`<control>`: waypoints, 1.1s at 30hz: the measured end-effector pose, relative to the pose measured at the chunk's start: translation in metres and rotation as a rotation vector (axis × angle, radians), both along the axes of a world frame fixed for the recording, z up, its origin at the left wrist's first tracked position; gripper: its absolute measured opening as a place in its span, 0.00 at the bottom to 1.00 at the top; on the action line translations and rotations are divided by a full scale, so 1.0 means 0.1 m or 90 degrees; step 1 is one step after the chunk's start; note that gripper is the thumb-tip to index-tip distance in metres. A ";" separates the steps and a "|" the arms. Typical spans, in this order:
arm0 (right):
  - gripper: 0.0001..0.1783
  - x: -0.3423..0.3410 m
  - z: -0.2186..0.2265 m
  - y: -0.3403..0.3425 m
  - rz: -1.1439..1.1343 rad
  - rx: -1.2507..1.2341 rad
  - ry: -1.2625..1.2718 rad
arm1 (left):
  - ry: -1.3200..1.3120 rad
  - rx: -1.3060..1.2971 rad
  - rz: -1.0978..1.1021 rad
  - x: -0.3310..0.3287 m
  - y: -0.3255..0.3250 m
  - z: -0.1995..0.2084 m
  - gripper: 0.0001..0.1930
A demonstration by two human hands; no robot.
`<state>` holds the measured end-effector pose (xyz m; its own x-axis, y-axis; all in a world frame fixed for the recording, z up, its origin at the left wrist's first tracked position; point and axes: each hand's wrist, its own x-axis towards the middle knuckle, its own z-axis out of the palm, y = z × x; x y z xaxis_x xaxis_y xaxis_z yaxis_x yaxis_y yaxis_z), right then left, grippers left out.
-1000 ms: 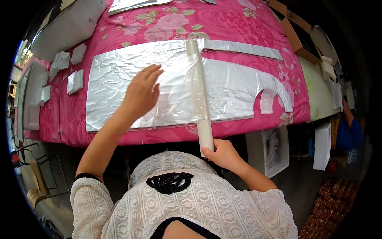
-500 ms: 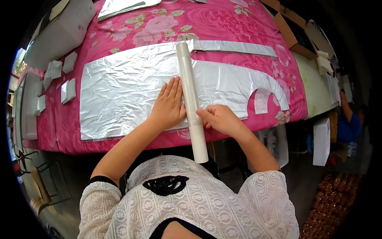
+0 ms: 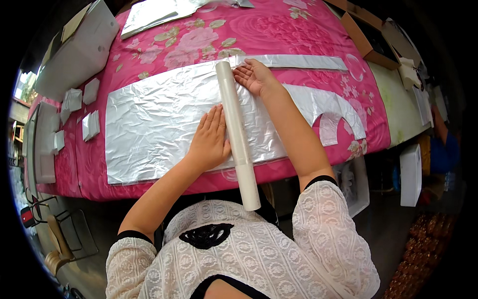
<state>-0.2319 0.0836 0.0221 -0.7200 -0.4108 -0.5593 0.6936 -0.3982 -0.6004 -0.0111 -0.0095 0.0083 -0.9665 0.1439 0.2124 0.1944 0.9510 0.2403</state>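
A large crinkled silver foil sheet [image 3: 149, 129], cut with a long strap and a curved strap at its right side, lies on the table. Across its middle rests a long roll of pale, see-through film [image 3: 232, 114], its near end sticking out over the table edge. My left hand [image 3: 209, 138] lies flat on the foil against the roll's left side, fingers stretched out. My right hand [image 3: 253, 77] is beside the roll's far end, on its right. Its fingers are extended toward the roll, palm partly showing, with nothing held.
A pink flowered cloth [image 3: 279, 30] covers the table. Small silver packets [image 3: 91, 125] lie at the left by a white box [image 3: 74, 55]. More silver sheets [image 3: 154, 15] lie at the far side. Cardboard boxes [image 3: 368, 42] stand far right; a person in blue [image 3: 443, 154] is beyond.
My right hand has left the near part of the roll, moved away to its far end, and its fingers have opened. My left hand still lies flat beside the roll.
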 end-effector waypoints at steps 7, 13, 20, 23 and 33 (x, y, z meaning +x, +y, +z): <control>0.15 -0.59 0.26 0.84 -0.351 -0.208 0.146 | -0.010 0.013 -0.008 -0.02 0.02 -0.01 0.37; 0.17 0.28 0.79 -0.17 0.018 0.030 0.629 | -0.003 0.004 -0.002 0.00 0.00 -0.04 0.36; 0.42 1.78 0.46 -1.80 0.529 0.327 0.864 | 0.056 -0.040 -0.036 -0.06 -0.03 -0.13 0.37; 0.42 2.12 0.37 -2.15 0.578 0.351 0.970 | 0.027 -0.055 -0.036 -0.09 0.00 -0.14 0.36; 0.25 0.91 1.15 -0.39 0.412 0.356 1.026 | 0.039 0.026 0.003 0.01 0.01 -0.11 0.36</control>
<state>-0.1409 0.0442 0.1373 -0.4563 -0.8423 0.2868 -0.6859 0.1276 -0.7164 -0.0101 -0.0086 -0.0032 -0.9522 0.1292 0.2768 0.2054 0.9415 0.2673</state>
